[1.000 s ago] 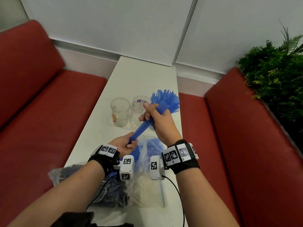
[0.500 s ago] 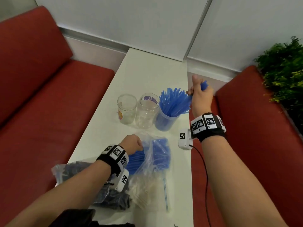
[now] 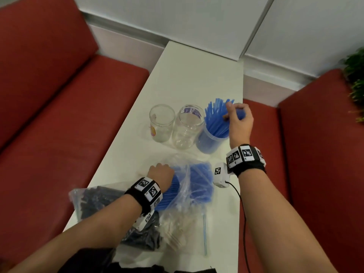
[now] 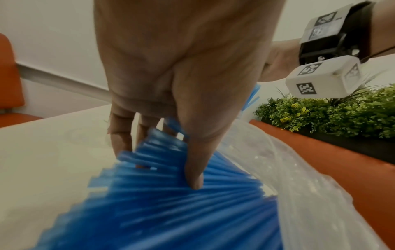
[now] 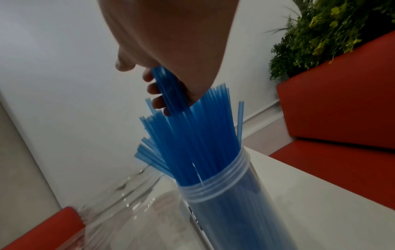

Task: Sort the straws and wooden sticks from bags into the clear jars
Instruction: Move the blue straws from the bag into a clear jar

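Note:
Three clear jars stand in a row on the white table (image 3: 187,75). The right jar (image 3: 206,141) (image 5: 224,203) is full of blue straws (image 3: 215,119) (image 5: 192,143). My right hand (image 3: 237,120) (image 5: 169,84) grips a few of these straws by their tops above that jar. The middle jar (image 3: 187,129) and the left jar (image 3: 162,123) hold nothing. Nearer me, my left hand (image 3: 160,171) (image 4: 171,152) curls its fingers round a bundle of blue straws (image 4: 181,194) at the mouth of a clear plastic bag (image 3: 195,186).
A bag of black straws (image 3: 98,198) and a bag of pale wooden sticks (image 3: 177,227) lie at the near table edge. One loose blue straw (image 3: 204,233) lies beside them. Red benches (image 3: 69,125) flank the table; a plant (image 3: 356,81) stands at right.
My right hand carried a bundle of blue straws into the right jar, swung out right, then came back over the jar. My left hand dropped to the bag and took hold of more straws.

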A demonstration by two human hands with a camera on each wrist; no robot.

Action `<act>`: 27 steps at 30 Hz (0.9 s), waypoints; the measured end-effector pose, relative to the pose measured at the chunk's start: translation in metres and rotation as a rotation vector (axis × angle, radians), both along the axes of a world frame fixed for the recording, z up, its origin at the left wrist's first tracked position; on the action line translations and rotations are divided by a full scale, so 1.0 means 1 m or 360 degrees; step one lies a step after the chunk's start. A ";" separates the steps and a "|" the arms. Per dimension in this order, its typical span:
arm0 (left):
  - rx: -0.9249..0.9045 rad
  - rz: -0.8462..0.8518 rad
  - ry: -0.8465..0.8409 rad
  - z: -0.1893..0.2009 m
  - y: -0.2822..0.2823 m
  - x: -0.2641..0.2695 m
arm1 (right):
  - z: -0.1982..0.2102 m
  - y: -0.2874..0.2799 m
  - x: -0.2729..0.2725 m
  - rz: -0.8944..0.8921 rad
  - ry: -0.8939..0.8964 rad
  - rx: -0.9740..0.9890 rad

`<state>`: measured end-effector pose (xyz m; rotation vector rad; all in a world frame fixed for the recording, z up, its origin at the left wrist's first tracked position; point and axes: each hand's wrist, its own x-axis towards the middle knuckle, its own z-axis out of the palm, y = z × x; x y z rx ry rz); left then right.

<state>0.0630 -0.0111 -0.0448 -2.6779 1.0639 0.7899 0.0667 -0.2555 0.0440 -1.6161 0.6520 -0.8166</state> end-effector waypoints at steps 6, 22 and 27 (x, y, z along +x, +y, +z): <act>0.0174 -0.0004 0.0056 0.007 -0.004 0.007 | 0.007 0.000 -0.002 -0.0207 -0.0090 -0.0540; 0.0246 -0.0022 -0.0050 0.095 0.012 -0.001 | -0.019 0.109 -0.060 0.1496 0.1044 -0.0641; 0.0181 -0.0116 -0.0163 0.147 0.007 -0.017 | -0.055 0.156 -0.072 0.1270 0.1034 -0.0464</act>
